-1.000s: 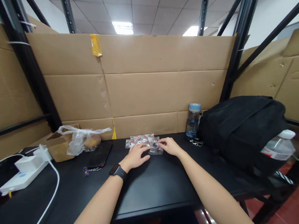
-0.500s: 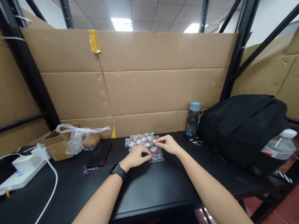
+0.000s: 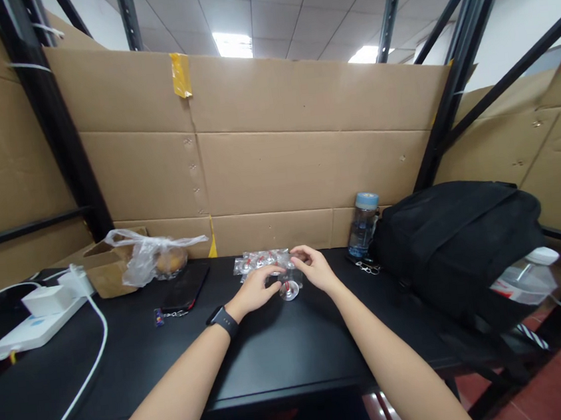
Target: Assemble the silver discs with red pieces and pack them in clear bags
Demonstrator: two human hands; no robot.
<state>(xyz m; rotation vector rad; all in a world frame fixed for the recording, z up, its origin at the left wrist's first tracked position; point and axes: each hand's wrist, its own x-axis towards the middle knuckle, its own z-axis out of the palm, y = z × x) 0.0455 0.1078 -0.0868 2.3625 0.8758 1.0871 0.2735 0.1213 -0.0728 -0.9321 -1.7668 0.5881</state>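
A small clear disc with a red middle, like a suction cup [image 3: 289, 291], lies on the black table between my hands. Just behind it is a clear plastic bag [image 3: 295, 277]. My left hand [image 3: 253, 291] is beside the disc, its thumb and forefinger apart at the bag's left side. My right hand [image 3: 314, 270] hovers by the bag's right side with curved, parted fingers. Farther back, several clear packets [image 3: 260, 260] with red-centred round pieces lie in a cluster, partly hidden by my hands.
To the left are a black phone [image 3: 186, 290], a plastic bag of round food [image 3: 168, 262], a cardboard box [image 3: 111, 274] and a white power strip [image 3: 37, 329]. A blue-lidded bottle [image 3: 363, 224] and a black backpack [image 3: 454, 238] stand right. Cardboard [image 3: 306, 167] walls the back.
The red-centred disc now shows bare in front of the clear bag; before, it appeared inside it. My fingers have loosened and my right hand has drawn slightly back.
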